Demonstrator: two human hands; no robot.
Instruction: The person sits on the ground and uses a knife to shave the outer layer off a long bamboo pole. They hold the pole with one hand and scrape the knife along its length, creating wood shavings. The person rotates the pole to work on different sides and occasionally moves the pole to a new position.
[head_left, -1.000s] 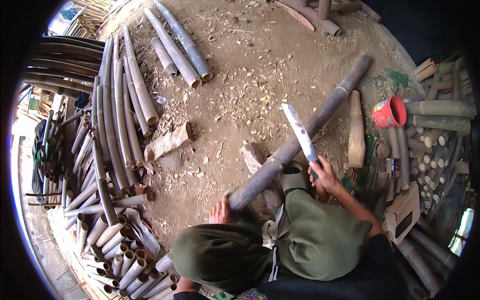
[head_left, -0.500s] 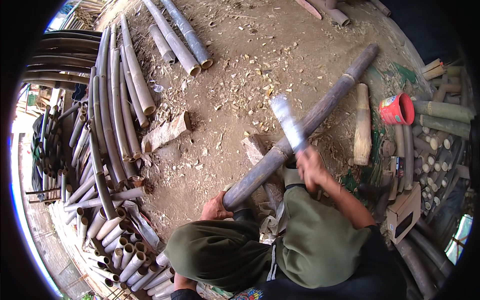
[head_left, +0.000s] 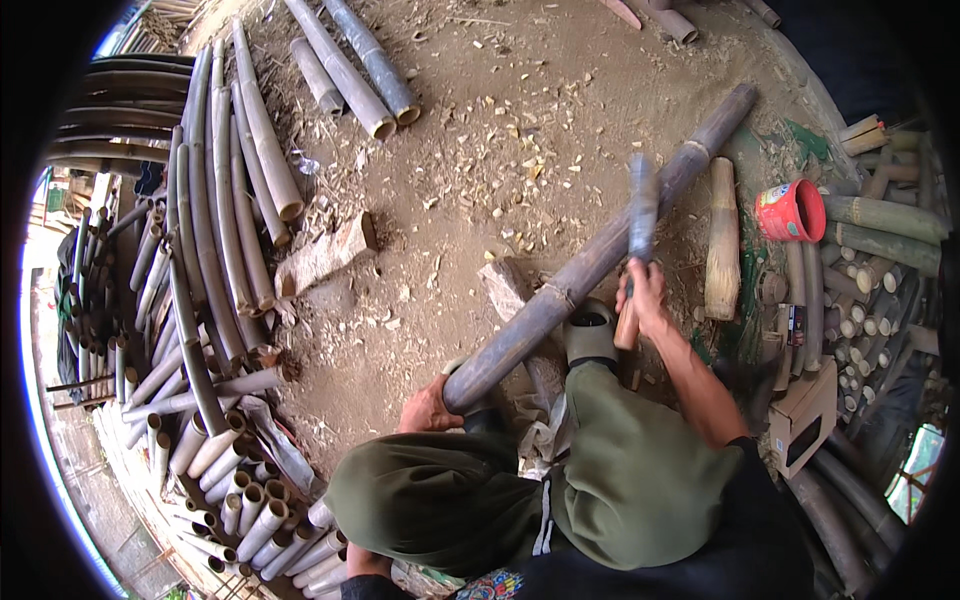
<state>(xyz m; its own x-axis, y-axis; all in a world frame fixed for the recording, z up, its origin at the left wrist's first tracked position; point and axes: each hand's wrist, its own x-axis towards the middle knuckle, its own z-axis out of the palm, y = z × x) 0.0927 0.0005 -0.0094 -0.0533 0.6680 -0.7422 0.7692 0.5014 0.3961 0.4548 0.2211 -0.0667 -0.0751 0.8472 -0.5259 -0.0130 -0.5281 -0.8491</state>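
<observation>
1. Right hand [head_left: 648, 297]: fingers wrapped closed around the machete's [head_left: 643, 215] handle; brown butt of the handle sticks out below the fist.
2. Blade points away from the body, motion-blurred, and overlaps the pole in this view. Can't tell whether it touches.
3. Left hand [head_left: 428, 408]: curled around the near end of the bamboo pole [head_left: 515, 337], closed on it; part of the grip is hidden.
4. Pole runs diagonally, near end low at the left hand, far end up and right. It crosses over a wood block [head_left: 506, 288] just beyond the knees.
5. Grey shoe [head_left: 590, 352] sits just beside the pole, on the right-hand side of it.
6. Upright-looking wood piece [head_left: 722, 245] lies right of the pole, apart from it.
7. Containers, right side: red bucket [head_left: 776, 212], mouth facing right, red inner wall showing; contents can't be made out. Cardboard box [head_left: 800, 420] lower down, dark opening in its side; contents unreadable.
8. Cut bamboo tubes [head_left: 868, 325] stacked behind the bucket, pale ends out.
9. Left side: long bamboo poles [head_left: 258, 125], rough log chunk [head_left: 325, 258]. Chips [head_left: 515, 185] scattered over the dirt floor [head_left: 470, 90].
</observation>
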